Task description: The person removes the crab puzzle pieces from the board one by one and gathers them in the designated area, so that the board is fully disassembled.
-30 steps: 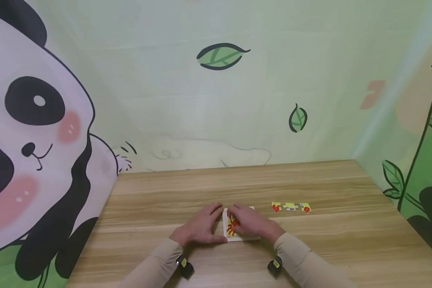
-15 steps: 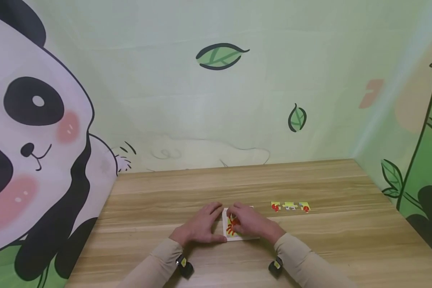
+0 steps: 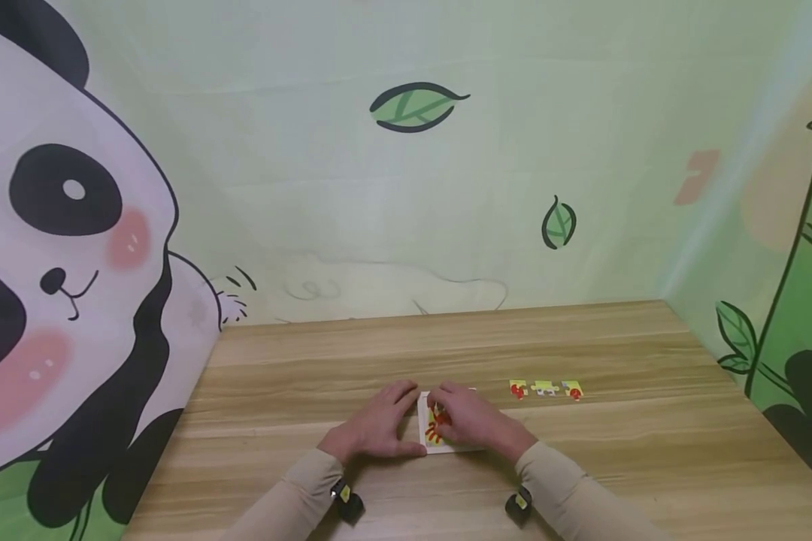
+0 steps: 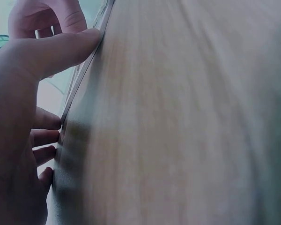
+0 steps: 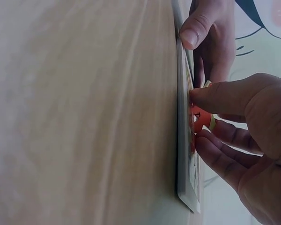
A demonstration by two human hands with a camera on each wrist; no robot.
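A small white-rimmed puzzle tray (image 3: 422, 427) with a yellow and red picture lies on the table between my hands. My left hand (image 3: 382, 421) rests along its left side, thumb at the near corner and fingers spread toward the far corner. In the left wrist view the thumb (image 4: 68, 49) touches the tray's edge. My right hand (image 3: 470, 417) is over the tray and covers much of its right part. It pinches a red and yellow puzzle piece (image 5: 203, 117) between thumb and fingertips. That piece stands tilted up, its lower edge right at the picture surface.
Three loose puzzle pieces, a left one (image 3: 517, 388), a middle one (image 3: 545, 388) and a right one (image 3: 572, 389), lie in a row to the right of the tray. The wooden table (image 3: 298, 361) meets a green wall with a printed panda (image 3: 95, 195) behind.
My right hand shifts very slightly over the tray while it keeps its pinch on the puzzle piece. The left hand and the loose pieces stay in place.
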